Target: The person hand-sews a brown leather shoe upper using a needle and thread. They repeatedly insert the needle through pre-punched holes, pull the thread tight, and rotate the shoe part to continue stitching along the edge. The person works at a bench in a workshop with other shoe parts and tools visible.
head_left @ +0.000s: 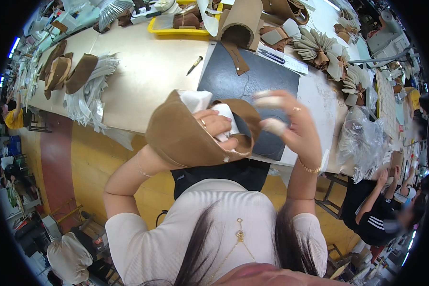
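The curved brown piece (pixel 174 138) is mid-frame over the worktop's (pixel 138 62) near edge, long axis running left to right. The left hand (pixel 215 125), nearer, grips it, fingers inside; the blurred right hand (pixel 293 124) curls loosely beside its right end, contact uncertain.

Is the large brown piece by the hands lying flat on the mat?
No, the left hand holds the brown piece, bent into a curve.

Pale table (pixel 133 55) w/ dk mat (pixel 269 78), yellow tray (pixel 178 32), prob. a pen (pixel 194 66); brn pcs (pixel 82 74) at L.
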Demonstrator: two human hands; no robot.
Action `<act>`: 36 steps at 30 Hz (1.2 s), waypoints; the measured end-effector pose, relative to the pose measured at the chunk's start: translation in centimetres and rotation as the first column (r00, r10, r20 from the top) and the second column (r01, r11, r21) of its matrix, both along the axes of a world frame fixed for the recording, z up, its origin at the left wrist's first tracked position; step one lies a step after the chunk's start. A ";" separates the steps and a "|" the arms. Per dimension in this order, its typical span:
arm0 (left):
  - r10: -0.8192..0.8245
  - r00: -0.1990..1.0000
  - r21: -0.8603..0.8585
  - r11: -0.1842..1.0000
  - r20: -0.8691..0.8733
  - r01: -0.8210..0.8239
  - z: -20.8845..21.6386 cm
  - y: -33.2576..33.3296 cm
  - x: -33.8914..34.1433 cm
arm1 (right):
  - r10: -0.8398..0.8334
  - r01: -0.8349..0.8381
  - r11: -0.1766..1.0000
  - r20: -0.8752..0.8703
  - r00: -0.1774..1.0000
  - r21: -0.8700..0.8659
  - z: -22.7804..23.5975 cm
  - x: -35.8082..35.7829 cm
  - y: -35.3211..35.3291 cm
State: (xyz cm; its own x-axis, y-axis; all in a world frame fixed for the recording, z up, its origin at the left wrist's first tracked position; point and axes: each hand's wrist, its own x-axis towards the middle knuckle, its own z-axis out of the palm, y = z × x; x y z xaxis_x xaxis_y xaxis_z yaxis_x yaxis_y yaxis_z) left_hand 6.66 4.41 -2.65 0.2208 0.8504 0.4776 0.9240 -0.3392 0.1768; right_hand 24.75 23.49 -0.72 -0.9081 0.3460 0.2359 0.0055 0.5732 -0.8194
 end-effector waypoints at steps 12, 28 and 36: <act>0.094 0.953 -0.253 0.967 0.287 -0.019 -3.3 -2.3 -0.5 | 0.194 -0.267 0.770 -0.187 0.963 -0.579 -6.9 -2.7 -2.9; 0.140 0.968 0.101 0.987 -0.207 -0.121 -2.8 -1.6 0.9 | -0.054 -0.162 0.737 -0.296 0.954 -0.656 -5.8 -3.1 -3.4; 0.186 0.926 -0.280 0.955 0.329 -0.092 -1.4 0.6 1.5 | -0.273 -0.049 0.619 -0.273 0.923 -0.784 -8.8 -3.1 -4.6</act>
State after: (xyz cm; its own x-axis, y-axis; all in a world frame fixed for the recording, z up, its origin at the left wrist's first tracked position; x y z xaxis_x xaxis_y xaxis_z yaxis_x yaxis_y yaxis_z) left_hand 8.13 5.05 -4.04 -0.0494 0.9630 0.2650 0.8218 -0.1116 0.5587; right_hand 21.61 18.92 -9.48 -0.7642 0.6358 0.1084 -0.3365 -0.2497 -0.9080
